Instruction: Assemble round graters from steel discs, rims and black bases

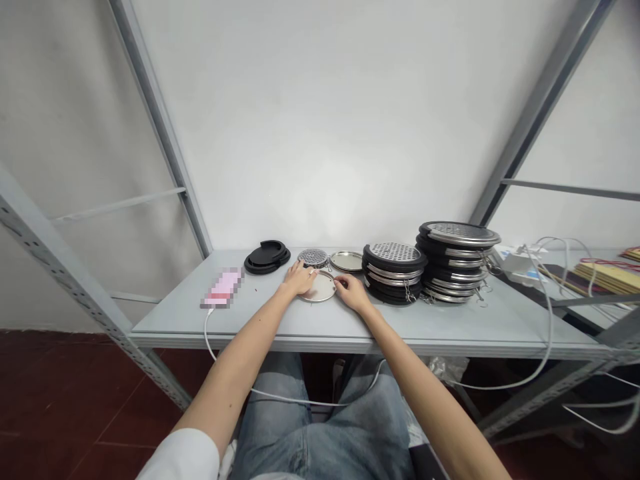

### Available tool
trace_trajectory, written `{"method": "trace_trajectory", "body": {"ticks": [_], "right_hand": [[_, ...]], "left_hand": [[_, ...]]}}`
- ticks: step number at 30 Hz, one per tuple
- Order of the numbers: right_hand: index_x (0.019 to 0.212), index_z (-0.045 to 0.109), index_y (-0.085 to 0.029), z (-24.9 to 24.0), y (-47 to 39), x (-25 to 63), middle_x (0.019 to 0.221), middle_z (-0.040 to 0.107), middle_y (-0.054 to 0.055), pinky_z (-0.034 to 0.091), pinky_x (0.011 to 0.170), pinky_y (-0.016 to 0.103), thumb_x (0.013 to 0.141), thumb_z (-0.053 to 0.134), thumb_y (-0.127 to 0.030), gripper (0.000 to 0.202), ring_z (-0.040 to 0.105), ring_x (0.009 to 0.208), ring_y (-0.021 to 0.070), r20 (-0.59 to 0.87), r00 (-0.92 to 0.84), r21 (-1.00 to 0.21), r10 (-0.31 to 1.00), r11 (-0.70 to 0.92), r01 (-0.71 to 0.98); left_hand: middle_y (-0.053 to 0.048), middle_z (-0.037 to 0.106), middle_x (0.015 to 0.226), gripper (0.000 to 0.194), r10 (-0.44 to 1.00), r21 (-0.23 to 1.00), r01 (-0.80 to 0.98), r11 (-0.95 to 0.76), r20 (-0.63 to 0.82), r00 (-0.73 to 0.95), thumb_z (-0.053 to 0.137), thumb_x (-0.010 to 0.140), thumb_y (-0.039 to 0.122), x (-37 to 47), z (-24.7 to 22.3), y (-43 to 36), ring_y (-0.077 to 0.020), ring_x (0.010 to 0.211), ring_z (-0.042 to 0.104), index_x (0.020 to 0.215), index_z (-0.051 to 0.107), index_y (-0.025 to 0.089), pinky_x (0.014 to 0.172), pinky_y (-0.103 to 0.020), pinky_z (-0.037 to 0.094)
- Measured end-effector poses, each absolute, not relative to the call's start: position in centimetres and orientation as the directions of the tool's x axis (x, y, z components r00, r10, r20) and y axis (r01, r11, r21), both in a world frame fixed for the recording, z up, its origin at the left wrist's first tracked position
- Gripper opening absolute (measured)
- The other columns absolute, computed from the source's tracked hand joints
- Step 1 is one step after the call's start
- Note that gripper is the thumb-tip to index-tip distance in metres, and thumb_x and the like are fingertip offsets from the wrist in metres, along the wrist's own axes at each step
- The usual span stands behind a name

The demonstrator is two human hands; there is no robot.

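Observation:
A round metal plate lies flat on the grey table, between my two hands. My left hand rests at its left side with the fingers spread, reaching toward a small perforated metal disc behind. At the plate's right edge, my right hand has its fingers pressed together; what they hold, if anything, is too small to name. Another shiny round plate lies just behind my right hand. Black round pieces are stacked to the left.
Right of my hands stand a stack of black rings and metal discs and a taller stack with hanging clips. A pixelated pink phone with a white cable lies left. Yellow boards and cables are at the far right.

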State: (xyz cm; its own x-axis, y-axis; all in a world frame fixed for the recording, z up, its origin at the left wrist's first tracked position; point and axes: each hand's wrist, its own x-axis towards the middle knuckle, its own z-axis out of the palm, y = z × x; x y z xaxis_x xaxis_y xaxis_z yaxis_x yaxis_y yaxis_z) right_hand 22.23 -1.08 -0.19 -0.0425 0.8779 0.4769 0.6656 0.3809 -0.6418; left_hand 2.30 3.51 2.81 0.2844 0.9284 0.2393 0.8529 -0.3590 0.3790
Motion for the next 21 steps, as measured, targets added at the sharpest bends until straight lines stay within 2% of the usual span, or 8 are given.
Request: {"method": "trace_trajectory", "body": {"ticks": [7, 11, 17, 21], "right_hand": [[0.094, 0.073, -0.015, -0.1, -1.1, 22.3, 0.097, 0.074, 0.011, 0.051, 0.084, 0.033, 0.087, 0.055, -0.021, 0.021, 0.068, 0.09, 0.0226, 0.469, -0.07, -0.636, 0.88, 0.392, 0.665], [0.094, 0.073, -0.016, -0.2, -1.0, 22.3, 0.097, 0.075, 0.01, 0.051, 0.086, 0.033, 0.087, 0.055, -0.021, 0.02, 0.068, 0.092, 0.0226, 0.476, -0.074, -0.633, 0.877, 0.4, 0.663], [0.094, 0.073, -0.016, -0.3, -1.0, 22.3, 0.098, 0.075, 0.01, 0.051, 0.085, 0.034, 0.087, 0.055, -0.021, 0.02, 0.067, 0.092, 0.0232, 0.483, -0.079, -0.629, 0.872, 0.408, 0.662], [0.094, 0.073, -0.017, -0.3, -1.0, 22.3, 0.099, 0.075, 0.009, 0.051, 0.086, 0.035, 0.086, 0.056, -0.021, 0.019, 0.068, 0.094, 0.0235, 0.486, -0.082, -0.626, 0.87, 0.412, 0.662]], "left_hand": [[-0.014, 0.035, 0.156, 0.049, 0.916, 0.253, 0.887, -0.387, 0.216, 0.338, 0.037, 0.098, 0.049, 2.9, 2.6, 4.1, -0.0346, 0.146, 0.027, 0.134, 0.056, 0.022, 0.116, -0.051, 0.023], [-0.013, 0.032, 0.158, 0.052, 0.91, 0.212, 0.892, -0.4, 0.211, 0.357, 0.033, 0.098, 0.051, 3.6, 3.0, 4.4, -0.0356, 0.146, 0.025, 0.128, 0.06, 0.019, 0.116, -0.052, 0.023], [-0.012, 0.038, 0.155, 0.049, 0.881, 0.226, 0.86, -0.457, 0.247, 0.403, 0.034, 0.099, 0.048, 4.4, 2.9, 4.4, -0.0321, 0.146, 0.028, 0.122, 0.064, 0.018, 0.117, -0.049, 0.022], [-0.012, 0.041, 0.154, 0.05, 0.899, 0.258, 0.867, -0.426, 0.23, 0.374, 0.032, 0.099, 0.048, 4.8, 2.4, 4.6, -0.0314, 0.146, 0.028, 0.124, 0.063, 0.018, 0.117, -0.049, 0.022]]}}
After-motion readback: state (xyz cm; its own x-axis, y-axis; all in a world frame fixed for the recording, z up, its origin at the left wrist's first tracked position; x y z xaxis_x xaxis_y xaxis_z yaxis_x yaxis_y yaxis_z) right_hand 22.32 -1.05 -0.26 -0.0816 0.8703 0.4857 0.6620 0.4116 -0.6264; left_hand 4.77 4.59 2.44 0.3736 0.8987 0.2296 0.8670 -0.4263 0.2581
